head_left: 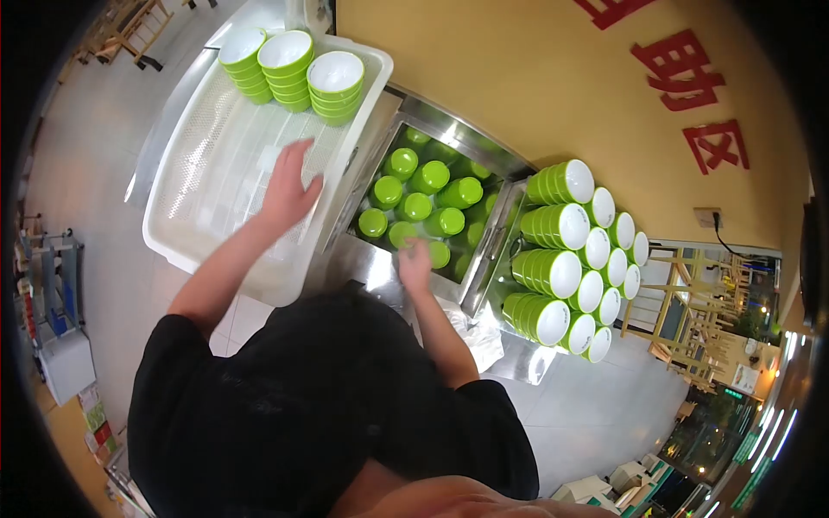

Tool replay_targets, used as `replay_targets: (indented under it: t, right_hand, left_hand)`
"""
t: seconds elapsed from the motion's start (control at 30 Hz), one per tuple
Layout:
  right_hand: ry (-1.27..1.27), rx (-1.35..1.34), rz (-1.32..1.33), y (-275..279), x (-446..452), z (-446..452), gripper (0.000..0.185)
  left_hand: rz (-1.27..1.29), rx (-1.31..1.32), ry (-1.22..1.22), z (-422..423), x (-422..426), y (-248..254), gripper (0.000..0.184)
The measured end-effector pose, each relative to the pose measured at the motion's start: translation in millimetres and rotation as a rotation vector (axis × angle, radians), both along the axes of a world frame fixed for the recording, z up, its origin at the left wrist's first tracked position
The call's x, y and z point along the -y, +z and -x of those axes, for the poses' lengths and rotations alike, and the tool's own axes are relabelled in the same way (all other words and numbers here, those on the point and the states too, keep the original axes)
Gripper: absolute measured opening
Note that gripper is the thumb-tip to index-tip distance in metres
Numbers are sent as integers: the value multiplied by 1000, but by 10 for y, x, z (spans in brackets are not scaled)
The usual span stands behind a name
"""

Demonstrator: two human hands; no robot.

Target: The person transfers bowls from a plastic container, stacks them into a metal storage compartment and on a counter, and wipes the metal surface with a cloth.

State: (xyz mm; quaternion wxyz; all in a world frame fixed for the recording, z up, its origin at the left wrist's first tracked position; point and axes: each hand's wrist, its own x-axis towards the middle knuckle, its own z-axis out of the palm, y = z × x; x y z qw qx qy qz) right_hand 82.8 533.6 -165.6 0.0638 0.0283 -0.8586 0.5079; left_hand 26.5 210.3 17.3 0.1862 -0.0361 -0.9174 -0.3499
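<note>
My left hand (294,188) is raised over the white perforated basket (160,216), fingers apart and holding nothing. At the basket's far end stand three stacks of bowls (335,93), green outside and white inside, with mouths up. My right hand (415,262) reaches to the near edge of a steel bin (432,116), right beside an upside-down green bowl (402,231). Its fingers are blurred, and whether they grip that bowl I cannot tell. Several more upside-down green bowls (416,207) sit in rows inside the bin.
On the steel counter right of the bin, stacks of green bowls (553,274) lie on their sides in a pile, white mouths facing right. Crumpled clear plastic (484,341) lies near my right forearm. A yellow wall (484,69) with red characters rises behind. Wooden chairs (682,285) stand farther right.
</note>
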Motion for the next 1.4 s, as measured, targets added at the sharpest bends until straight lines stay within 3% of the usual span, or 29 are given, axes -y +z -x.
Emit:
replay_targets:
  t: [0.1,0.17,0.23,0.27,0.33,0.4,0.47,0.5,0.67,0.77,0.83,0.87,0.93,1.0,1.13,1.23,1.4]
  right_hand:
    - [-29,209,121,-131,-31,-216,19]
    - [-26,209,135,-147,-50,-391,19]
    - [-45,245,214,-193,-70,-580,18]
    - [-51,232,210,-228,-99,-673,18]
    - [-56,335,253,-319,-202,-850,18]
    - [-74,286,213,-310,-287,-979,16]
    - [-133,461,460,-114,-325,-1120,15]
    - [-138,424,335,-336,-421,-1182,16]
    - [-160,375,294,-292,-594,-1334,16]
    - [-195,376,274,-234,-638,-1340,17]
    - [-214,380,253,-89,-630,-1291,18]
    - [-187,413,340,24,-589,-1227,22]
    - [-164,450,426,228,-475,-1103,25]
    - [-4,441,636,431,-378,-1005,45]
    - [221,380,853,980,-149,-841,64]
    - [326,368,1275,1003,-21,-747,70]
    - [231,488,1254,955,-94,-824,74]
  left_hand:
    - [189,-177,47,648,126,76,67]
    - [215,-218,53,1016,229,122,65]
    - [414,-254,-7,1286,330,158,44]
    - [408,-267,-10,1377,358,183,44]
    - [643,211,-59,1516,373,246,21]
    - [701,162,-95,1603,397,225,16]
    - [761,117,-127,1677,433,196,12]
    - [745,91,-116,1711,451,195,11]
    - [616,-105,-93,1523,308,471,8]
    - [440,-175,-58,1147,19,656,12]
    - [105,-215,-94,840,-164,593,23]
    - [98,-211,-98,637,-287,635,23]
    - [-270,164,-283,170,-548,751,27]
    - [-335,268,-384,-145,-764,587,23]
    - [-287,362,-493,-552,-1146,204,22]
    - [-264,454,-528,-806,-1290,180,23]
    - [-118,587,-634,-963,-1262,212,25]
